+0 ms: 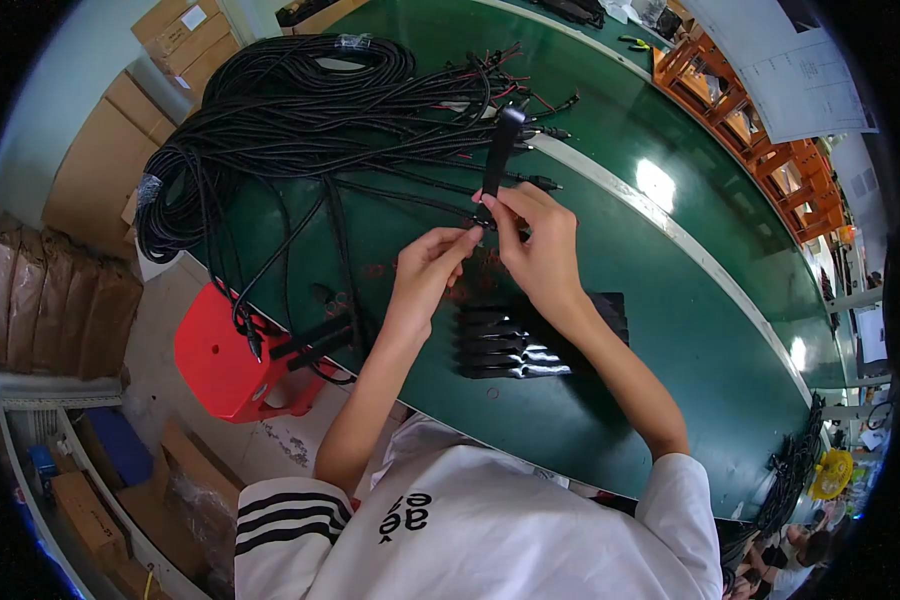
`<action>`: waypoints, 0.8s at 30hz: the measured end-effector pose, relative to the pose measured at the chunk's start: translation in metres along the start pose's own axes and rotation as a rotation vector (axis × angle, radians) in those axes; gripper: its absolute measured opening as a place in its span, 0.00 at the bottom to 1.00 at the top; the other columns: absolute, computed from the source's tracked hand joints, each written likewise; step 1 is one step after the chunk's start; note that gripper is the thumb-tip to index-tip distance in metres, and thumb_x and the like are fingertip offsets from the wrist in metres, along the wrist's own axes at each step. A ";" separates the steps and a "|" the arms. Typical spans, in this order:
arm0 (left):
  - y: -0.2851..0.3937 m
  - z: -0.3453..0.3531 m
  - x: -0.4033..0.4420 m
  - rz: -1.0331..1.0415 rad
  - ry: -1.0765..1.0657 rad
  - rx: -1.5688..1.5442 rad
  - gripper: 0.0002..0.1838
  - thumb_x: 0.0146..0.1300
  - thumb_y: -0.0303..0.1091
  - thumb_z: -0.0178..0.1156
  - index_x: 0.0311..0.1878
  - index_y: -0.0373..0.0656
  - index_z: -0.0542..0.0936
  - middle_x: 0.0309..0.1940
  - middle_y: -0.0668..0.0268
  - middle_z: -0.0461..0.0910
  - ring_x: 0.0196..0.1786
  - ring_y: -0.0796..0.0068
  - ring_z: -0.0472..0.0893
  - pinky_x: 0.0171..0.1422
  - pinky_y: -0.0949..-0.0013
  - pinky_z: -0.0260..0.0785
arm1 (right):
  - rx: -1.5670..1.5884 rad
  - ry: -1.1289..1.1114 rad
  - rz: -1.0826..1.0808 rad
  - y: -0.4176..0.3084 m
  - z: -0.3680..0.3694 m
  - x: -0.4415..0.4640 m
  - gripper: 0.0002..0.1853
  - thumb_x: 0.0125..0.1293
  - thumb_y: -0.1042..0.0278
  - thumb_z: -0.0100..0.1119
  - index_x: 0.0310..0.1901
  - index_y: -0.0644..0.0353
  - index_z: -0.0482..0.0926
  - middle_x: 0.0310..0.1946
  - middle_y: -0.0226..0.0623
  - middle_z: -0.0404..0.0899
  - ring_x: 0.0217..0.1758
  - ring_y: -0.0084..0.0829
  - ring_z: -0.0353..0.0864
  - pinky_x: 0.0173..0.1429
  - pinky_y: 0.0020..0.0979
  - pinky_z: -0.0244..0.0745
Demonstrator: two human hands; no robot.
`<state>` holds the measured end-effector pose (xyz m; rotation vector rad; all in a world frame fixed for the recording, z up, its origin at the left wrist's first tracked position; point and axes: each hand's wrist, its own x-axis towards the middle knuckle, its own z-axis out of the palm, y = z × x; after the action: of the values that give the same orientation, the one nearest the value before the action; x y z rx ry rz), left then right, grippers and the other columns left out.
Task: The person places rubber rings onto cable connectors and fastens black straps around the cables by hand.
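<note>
My right hand (542, 238) is closed, pinching a flat black strip (502, 150) that stands up above the fingers, with a glossy curled top end. Close beside it, the fingertips of my left hand (432, 262) are pressed together on a black cable (400, 195) where it meets the strip's lower end. The exact contact between the fingers is small and partly hidden. Under my right forearm lie several similar glossy black strips (510, 345) side by side on the green table (450, 400).
A large heap of coiled black cables (270, 130) with plugs and red-black wire ends covers the table's far left. Some cable ends hang over a red stool (220, 350). Cardboard boxes (105, 150) stand at the left. A pale strip (670, 230) crosses the table; orange wooden racks (750, 130) stand beyond.
</note>
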<state>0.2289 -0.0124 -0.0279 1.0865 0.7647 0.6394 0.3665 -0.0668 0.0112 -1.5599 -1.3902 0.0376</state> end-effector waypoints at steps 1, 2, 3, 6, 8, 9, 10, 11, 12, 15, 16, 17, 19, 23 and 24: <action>0.000 0.000 -0.001 -0.001 0.000 0.000 0.12 0.68 0.40 0.64 0.44 0.40 0.83 0.27 0.77 0.74 0.29 0.88 0.69 0.34 0.80 0.59 | 0.007 -0.003 0.013 0.000 0.000 -0.001 0.05 0.62 0.80 0.61 0.39 0.66 0.84 0.26 0.45 0.77 0.24 0.42 0.77 0.29 0.36 0.70; 0.002 0.001 -0.001 0.004 -0.015 -0.019 0.12 0.68 0.39 0.64 0.45 0.40 0.83 0.28 0.77 0.75 0.30 0.87 0.70 0.35 0.79 0.60 | 0.007 -0.003 0.012 0.000 0.000 -0.001 0.05 0.62 0.80 0.61 0.39 0.66 0.84 0.26 0.45 0.77 0.24 0.42 0.77 0.29 0.36 0.70; 0.003 0.002 -0.002 0.008 -0.031 -0.037 0.12 0.68 0.38 0.63 0.46 0.39 0.83 0.29 0.76 0.75 0.31 0.87 0.70 0.36 0.79 0.61 | -0.003 -0.001 -0.001 0.001 0.000 -0.002 0.05 0.62 0.80 0.61 0.39 0.66 0.84 0.27 0.45 0.77 0.24 0.42 0.77 0.29 0.36 0.70; 0.006 0.003 -0.002 -0.006 -0.003 -0.028 0.12 0.69 0.36 0.62 0.47 0.37 0.83 0.30 0.75 0.77 0.33 0.85 0.72 0.39 0.79 0.63 | -0.017 -0.003 -0.010 0.001 -0.001 -0.002 0.05 0.62 0.79 0.62 0.39 0.66 0.84 0.27 0.45 0.77 0.24 0.43 0.77 0.29 0.36 0.70; 0.002 0.003 -0.002 0.029 -0.011 -0.041 0.11 0.69 0.35 0.61 0.48 0.37 0.83 0.32 0.74 0.77 0.35 0.85 0.73 0.41 0.79 0.64 | -0.018 -0.010 -0.004 0.000 -0.001 -0.003 0.05 0.62 0.79 0.62 0.39 0.66 0.84 0.27 0.45 0.77 0.24 0.43 0.77 0.29 0.37 0.70; 0.000 0.003 -0.002 0.065 -0.016 -0.055 0.11 0.70 0.34 0.61 0.48 0.37 0.83 0.33 0.73 0.78 0.36 0.84 0.74 0.44 0.78 0.65 | -0.019 -0.010 -0.008 -0.001 -0.001 -0.003 0.05 0.62 0.78 0.62 0.39 0.66 0.84 0.28 0.45 0.77 0.24 0.42 0.78 0.29 0.36 0.70; -0.001 0.004 -0.002 0.065 -0.015 -0.055 0.11 0.70 0.34 0.61 0.48 0.37 0.83 0.33 0.73 0.78 0.36 0.84 0.74 0.44 0.78 0.65 | -0.019 -0.012 -0.012 -0.001 -0.001 -0.003 0.05 0.62 0.78 0.62 0.39 0.66 0.84 0.28 0.45 0.77 0.24 0.42 0.78 0.28 0.35 0.71; -0.002 0.005 -0.003 0.083 -0.034 -0.155 0.12 0.70 0.34 0.60 0.50 0.37 0.82 0.35 0.72 0.79 0.38 0.83 0.75 0.46 0.77 0.66 | -0.018 -0.013 -0.011 0.000 0.000 -0.004 0.05 0.62 0.78 0.62 0.39 0.66 0.84 0.28 0.45 0.77 0.24 0.42 0.78 0.28 0.35 0.71; -0.004 0.006 -0.004 0.100 -0.053 -0.256 0.12 0.70 0.33 0.60 0.51 0.36 0.82 0.37 0.71 0.79 0.40 0.82 0.76 0.49 0.76 0.67 | 0.037 -0.014 0.007 0.001 0.001 -0.004 0.05 0.62 0.78 0.62 0.39 0.65 0.84 0.28 0.45 0.78 0.24 0.41 0.78 0.28 0.35 0.71; -0.008 0.010 -0.006 0.113 -0.021 -0.274 0.13 0.70 0.33 0.60 0.53 0.36 0.81 0.42 0.68 0.80 0.45 0.80 0.78 0.54 0.73 0.69 | 0.095 -0.023 0.037 0.000 0.001 -0.002 0.05 0.62 0.78 0.62 0.40 0.65 0.85 0.29 0.44 0.79 0.25 0.39 0.79 0.27 0.33 0.71; -0.009 0.013 -0.006 0.112 -0.022 -0.274 0.13 0.70 0.33 0.60 0.53 0.36 0.81 0.42 0.68 0.80 0.45 0.80 0.78 0.54 0.73 0.69 | 0.099 -0.030 0.052 0.000 0.000 -0.002 0.06 0.62 0.78 0.62 0.40 0.65 0.85 0.29 0.43 0.79 0.26 0.37 0.79 0.26 0.32 0.72; -0.011 0.015 -0.006 0.112 -0.004 -0.331 0.12 0.70 0.32 0.60 0.52 0.36 0.81 0.42 0.68 0.81 0.46 0.79 0.78 0.55 0.73 0.69 | 0.098 -0.029 0.053 0.001 0.000 -0.003 0.06 0.62 0.78 0.62 0.40 0.65 0.85 0.29 0.43 0.79 0.26 0.37 0.79 0.26 0.32 0.72; -0.012 0.020 -0.007 0.114 0.014 -0.386 0.12 0.71 0.32 0.60 0.52 0.36 0.81 0.43 0.67 0.81 0.47 0.78 0.79 0.57 0.73 0.69 | 0.158 -0.011 0.127 0.003 0.003 -0.005 0.06 0.62 0.79 0.62 0.40 0.65 0.85 0.33 0.43 0.78 0.26 0.36 0.79 0.26 0.30 0.71; -0.015 0.032 -0.007 0.165 0.060 -0.476 0.11 0.71 0.32 0.59 0.52 0.36 0.81 0.46 0.67 0.81 0.49 0.78 0.78 0.60 0.72 0.69 | 0.121 0.039 0.099 0.000 0.001 -0.004 0.06 0.63 0.79 0.63 0.41 0.65 0.85 0.38 0.42 0.76 0.28 0.33 0.79 0.26 0.29 0.72; -0.017 0.033 -0.007 0.160 0.075 -0.540 0.11 0.71 0.32 0.59 0.52 0.37 0.80 0.46 0.68 0.80 0.50 0.79 0.77 0.60 0.72 0.68 | 0.148 0.032 0.127 -0.004 0.000 -0.004 0.06 0.63 0.78 0.63 0.40 0.66 0.85 0.39 0.42 0.75 0.29 0.31 0.79 0.26 0.28 0.73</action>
<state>0.2533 -0.0410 -0.0335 0.6309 0.5246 0.9619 0.3627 -0.0702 0.0117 -1.5163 -1.2337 0.1886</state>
